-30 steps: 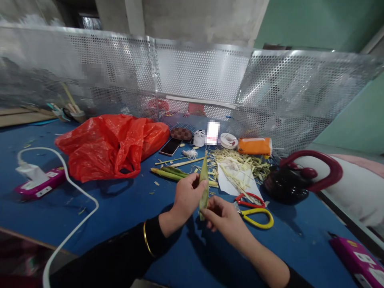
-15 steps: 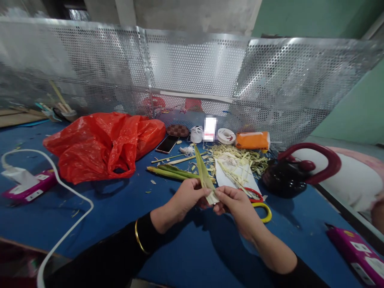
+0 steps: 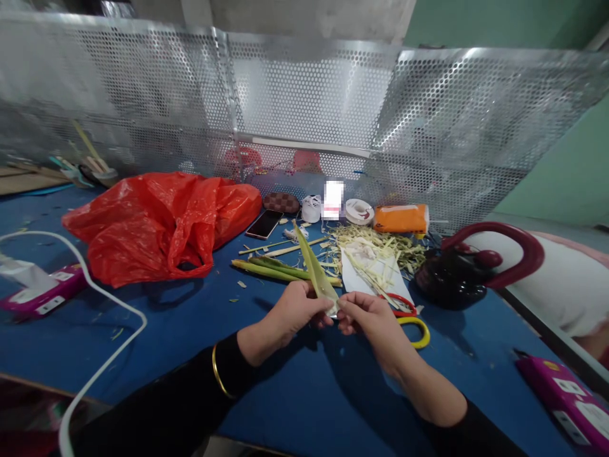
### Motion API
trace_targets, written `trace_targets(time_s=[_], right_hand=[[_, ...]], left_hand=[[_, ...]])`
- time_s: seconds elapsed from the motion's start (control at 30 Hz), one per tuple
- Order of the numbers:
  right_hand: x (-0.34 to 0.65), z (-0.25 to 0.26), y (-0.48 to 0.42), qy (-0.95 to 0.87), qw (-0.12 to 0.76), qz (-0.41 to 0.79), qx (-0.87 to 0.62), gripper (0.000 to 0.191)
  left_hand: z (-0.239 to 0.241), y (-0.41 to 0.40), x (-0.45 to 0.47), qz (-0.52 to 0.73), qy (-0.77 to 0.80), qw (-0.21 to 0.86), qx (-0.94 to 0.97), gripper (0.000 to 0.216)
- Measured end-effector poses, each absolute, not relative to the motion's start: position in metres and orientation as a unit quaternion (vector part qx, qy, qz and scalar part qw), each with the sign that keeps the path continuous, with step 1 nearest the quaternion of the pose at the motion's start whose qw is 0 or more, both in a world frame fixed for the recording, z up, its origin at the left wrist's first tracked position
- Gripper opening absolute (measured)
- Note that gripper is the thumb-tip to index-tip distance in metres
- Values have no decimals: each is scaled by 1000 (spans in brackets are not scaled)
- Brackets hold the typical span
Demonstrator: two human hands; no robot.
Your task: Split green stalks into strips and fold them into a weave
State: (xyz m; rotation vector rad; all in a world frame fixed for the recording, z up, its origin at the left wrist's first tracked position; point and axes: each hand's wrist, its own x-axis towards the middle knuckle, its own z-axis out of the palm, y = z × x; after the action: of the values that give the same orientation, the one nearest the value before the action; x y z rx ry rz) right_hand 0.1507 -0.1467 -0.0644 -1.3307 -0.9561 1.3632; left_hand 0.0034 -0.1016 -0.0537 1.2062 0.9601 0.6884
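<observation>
My left hand [image 3: 295, 311] pinches the wide pale base of a long, pointed green leaf [image 3: 314, 266], which looks like a husk. My right hand [image 3: 372, 325] grips the same base from the other side, thumb and fingers pressed together. The leaf's tip points up and away, leaning left. Several green stalks [image 3: 280, 271] lie on the blue table just beyond my left hand. Scissors [image 3: 421, 333] with red and yellow handles rest beside my right hand, partly under a white sheet of paper [image 3: 354, 279] with shredded strips on it.
A red plastic bag [image 3: 152, 228] fills the left side, near a phone [image 3: 264, 223]. A heap of shredded plant strips [image 3: 399, 244] lies beside a black kettle [image 3: 451, 276]. Purple power strips [image 3: 561, 393] lie at both sides; a white cable [image 3: 137, 317] curves across the left.
The leaf's tip has swung left and its base has turned slightly in my fingers. Both hands keep hold. The whole view has shifted a little.
</observation>
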Motion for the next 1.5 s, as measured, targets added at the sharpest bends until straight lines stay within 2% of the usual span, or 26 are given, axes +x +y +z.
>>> trace_targets(time_s=[0.43,0.93,1.23,1.5], right_hand=[[149,-68,-146,-430,484,531,-546,38],[150,-63,-150,-382,469,589,-536,39],[149,-71,-147,-411,464,556,-554,44],[152,-64,-150,-353,449,651,-500,36]], left_hand=[[-53,-102,3,236,429,670,557,13],[-55,-98,-1,220,392,700,555,11],[-55,-99,1,216,418,665,580,14],[-54,-98,-3,191,361,721,560,12]])
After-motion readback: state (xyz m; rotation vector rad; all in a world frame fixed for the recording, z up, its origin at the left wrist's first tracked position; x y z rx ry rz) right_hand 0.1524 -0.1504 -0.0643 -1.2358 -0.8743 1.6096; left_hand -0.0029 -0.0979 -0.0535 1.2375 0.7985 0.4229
